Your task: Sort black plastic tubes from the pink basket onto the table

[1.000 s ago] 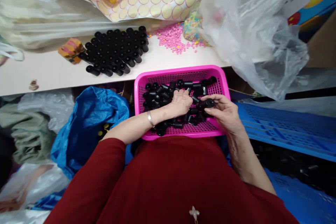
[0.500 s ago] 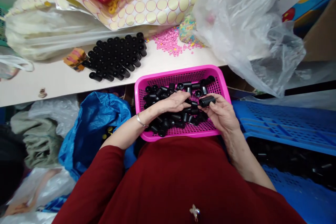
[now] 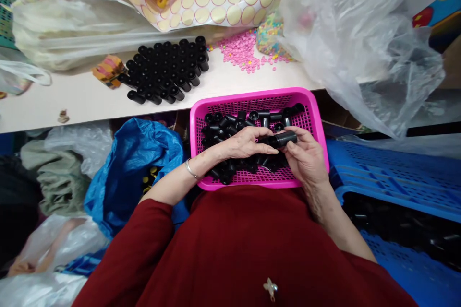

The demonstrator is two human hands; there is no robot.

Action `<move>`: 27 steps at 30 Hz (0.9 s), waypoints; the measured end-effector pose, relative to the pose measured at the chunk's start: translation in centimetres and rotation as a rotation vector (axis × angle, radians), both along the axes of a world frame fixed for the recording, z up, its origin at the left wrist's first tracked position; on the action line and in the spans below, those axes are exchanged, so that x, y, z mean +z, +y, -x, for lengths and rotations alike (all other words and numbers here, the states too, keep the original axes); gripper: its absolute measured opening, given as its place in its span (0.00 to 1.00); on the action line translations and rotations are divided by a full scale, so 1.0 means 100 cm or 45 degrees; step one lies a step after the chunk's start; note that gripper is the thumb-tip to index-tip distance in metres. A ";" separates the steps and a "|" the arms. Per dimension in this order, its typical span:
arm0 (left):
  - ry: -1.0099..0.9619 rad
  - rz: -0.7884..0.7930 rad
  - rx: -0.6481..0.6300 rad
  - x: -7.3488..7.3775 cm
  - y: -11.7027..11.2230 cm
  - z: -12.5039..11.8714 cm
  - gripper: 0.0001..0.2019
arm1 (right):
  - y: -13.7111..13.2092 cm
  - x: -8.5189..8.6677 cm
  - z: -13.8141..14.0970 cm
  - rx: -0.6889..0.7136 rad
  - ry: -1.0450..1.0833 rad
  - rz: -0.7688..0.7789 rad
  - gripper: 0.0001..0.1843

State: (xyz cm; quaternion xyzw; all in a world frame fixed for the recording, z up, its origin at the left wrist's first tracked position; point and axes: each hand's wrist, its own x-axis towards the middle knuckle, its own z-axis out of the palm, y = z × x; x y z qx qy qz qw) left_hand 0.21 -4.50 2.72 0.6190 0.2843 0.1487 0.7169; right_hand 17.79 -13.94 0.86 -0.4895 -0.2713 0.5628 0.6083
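Observation:
A pink mesh basket (image 3: pixel 196 153) in front of my body holds many short black plastic tubes (image 3: pixel 226 127). Over its right part, my right hand (image 3: pixel 306 156) grips a black plastic tube (image 3: pixel 287 138) lying sideways between thumb and fingers. My left hand (image 3: pixel 248 143) has its thumb and fingers closed around another dark piece, which meets the left end of that tube. Whether this piece is a second tube, and whether the two are joined or only touching, is hard to make out.
Black tubes (image 3: pixel 169 69) stand in close rows on the white table (image 3: pixel 90 100), beside small pink beads (image 3: pixel 241 50). Clear plastic bags (image 3: pixel 345 19) bulge over the table's right side. Blue crates (image 3: pixel 389 165) lie at right, a blue sack (image 3: pixel 122 168) at left.
My left hand has come up from the tubes in the basket to the tube in my right hand, now with a dark piece in its fingers. The view has shifted slightly.

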 end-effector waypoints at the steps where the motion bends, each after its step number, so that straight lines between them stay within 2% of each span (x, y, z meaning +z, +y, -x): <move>1: 0.018 -0.009 0.001 0.001 0.000 0.000 0.21 | 0.000 -0.001 0.000 -0.021 -0.028 -0.010 0.23; 10: 0.194 -0.116 0.033 0.002 0.002 0.002 0.21 | -0.007 0.001 -0.004 -0.025 -0.441 -0.063 0.24; 18: 0.240 -0.152 0.061 0.010 0.003 0.000 0.21 | -0.004 0.001 -0.008 0.079 -0.096 0.047 0.19; 21: 0.243 -0.154 0.081 0.008 0.004 0.001 0.21 | -0.003 -0.004 -0.009 0.063 -0.038 0.077 0.20; 25: 0.240 -0.173 0.199 0.000 0.009 0.012 0.18 | -0.002 -0.014 -0.010 -0.067 -0.195 0.129 0.20; 27: 0.238 -0.180 0.264 -0.002 0.013 0.021 0.17 | -0.003 -0.016 -0.011 0.020 -0.379 0.166 0.20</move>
